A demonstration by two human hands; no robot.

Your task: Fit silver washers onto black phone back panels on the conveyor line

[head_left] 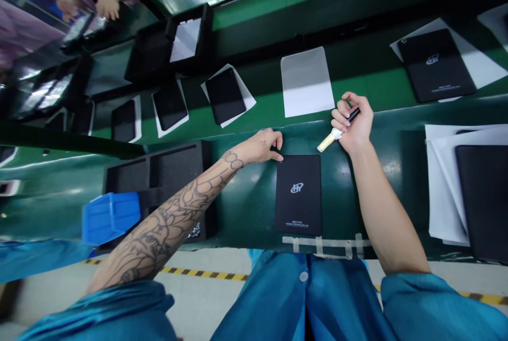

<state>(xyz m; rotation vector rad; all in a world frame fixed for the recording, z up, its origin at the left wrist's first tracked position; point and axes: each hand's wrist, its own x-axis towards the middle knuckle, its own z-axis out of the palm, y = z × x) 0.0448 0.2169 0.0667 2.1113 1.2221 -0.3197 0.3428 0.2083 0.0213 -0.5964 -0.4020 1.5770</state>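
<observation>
A black tablet [298,203] with a silver logo lies back side up on the green bench in front of me. My left hand [265,145] is at its top left corner, thumb and fingers curled with a gap between them, and nothing shows in its grip. Up and to the right of the tablet, my right hand [354,121] is closed around a small pen-like tool [327,141] with a black end and a pale yellow end pointing down to the left. A white sheet [307,83] lies beyond the hands on the raised green strip.
Several black tablets on white sheets line the strip, including one [440,66] at right. White sleeves [446,182] and a black tablet [484,198] lie nearer right. At left are a black tray [177,164] and blue bin [111,218]. Another person's hands [109,5] work at upper left.
</observation>
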